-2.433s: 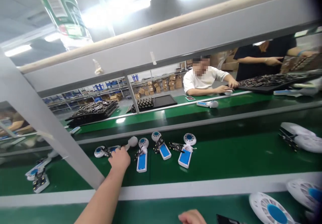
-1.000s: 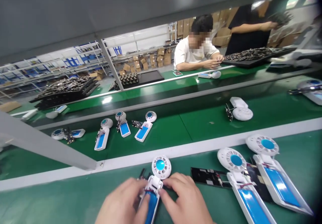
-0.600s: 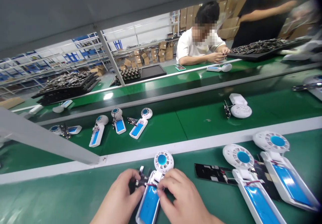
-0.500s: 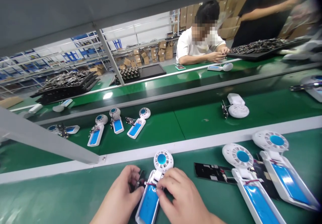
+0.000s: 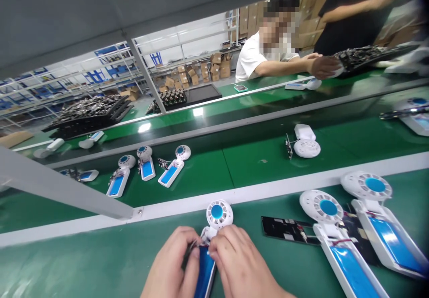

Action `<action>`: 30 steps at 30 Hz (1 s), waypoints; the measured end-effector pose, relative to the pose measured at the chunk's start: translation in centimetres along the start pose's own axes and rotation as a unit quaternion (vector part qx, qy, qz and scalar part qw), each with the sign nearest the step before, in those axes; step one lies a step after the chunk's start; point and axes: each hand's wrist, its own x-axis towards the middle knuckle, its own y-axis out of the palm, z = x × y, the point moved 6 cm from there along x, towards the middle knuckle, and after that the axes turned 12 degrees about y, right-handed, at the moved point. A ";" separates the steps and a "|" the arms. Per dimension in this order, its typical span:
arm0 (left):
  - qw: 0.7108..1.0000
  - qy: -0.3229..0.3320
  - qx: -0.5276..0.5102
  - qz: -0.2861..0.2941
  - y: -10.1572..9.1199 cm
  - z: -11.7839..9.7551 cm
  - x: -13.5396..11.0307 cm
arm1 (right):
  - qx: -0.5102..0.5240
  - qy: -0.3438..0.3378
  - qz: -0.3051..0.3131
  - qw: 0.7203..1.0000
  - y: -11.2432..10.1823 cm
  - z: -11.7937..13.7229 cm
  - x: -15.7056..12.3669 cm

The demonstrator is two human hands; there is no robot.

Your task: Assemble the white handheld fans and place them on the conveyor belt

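Observation:
A small white handheld fan half-shell (image 5: 214, 226) with a blue hub and a blue battery lies on the green mat in front of me. My left hand (image 5: 174, 266) and my right hand (image 5: 237, 266) are both closed on its neck, fingertips pinched together over the thin wires there. A small black circuit board at the fan's left side is mostly hidden under my left fingers.
Two more open fan shells (image 5: 338, 235) and a black circuit board (image 5: 288, 231) lie to the right. Several fan shells (image 5: 147, 168) ride the green conveyor (image 5: 261, 159); a closed white fan (image 5: 303, 144) too. Across it, a seated person (image 5: 268, 56) reaches to a black tray (image 5: 368, 54).
My left hand came back from the conveyor; both hands now pinch tighter over the fan's neck. The conveyor fans drifted left. The seated person stretched an arm to the right.

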 end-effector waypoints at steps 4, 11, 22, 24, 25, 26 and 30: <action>0.991 0.128 0.034 0.011 0.8 -1.6 0.8 | -0.002 0.012 -0.004 1.000 -0.1 -0.2 -0.3; 0.982 0.169 0.084 0.011 1.2 -1.7 0.6 | 0.009 0.019 0.026 0.999 -0.1 -0.1 0.0; 0.998 0.059 0.019 0.010 1.4 -0.8 0.8 | 0.089 0.034 0.011 0.995 -0.6 -0.5 0.4; 0.998 0.049 0.014 -0.022 1.3 -0.5 0.5 | 0.114 0.059 0.001 0.992 -0.8 -0.7 0.6; 0.998 0.048 0.008 -0.046 1.1 -0.4 0.4 | 0.126 0.076 0.000 0.989 -0.8 -0.8 0.6; 0.996 0.045 -0.001 -0.071 0.9 -0.2 0.2 | 0.134 0.094 -0.001 0.987 -0.9 -0.9 0.7; 0.991 0.054 0.008 -0.124 0.3 -0.3 -0.5 | 0.130 0.134 0.021 0.982 -0.7 -0.6 0.7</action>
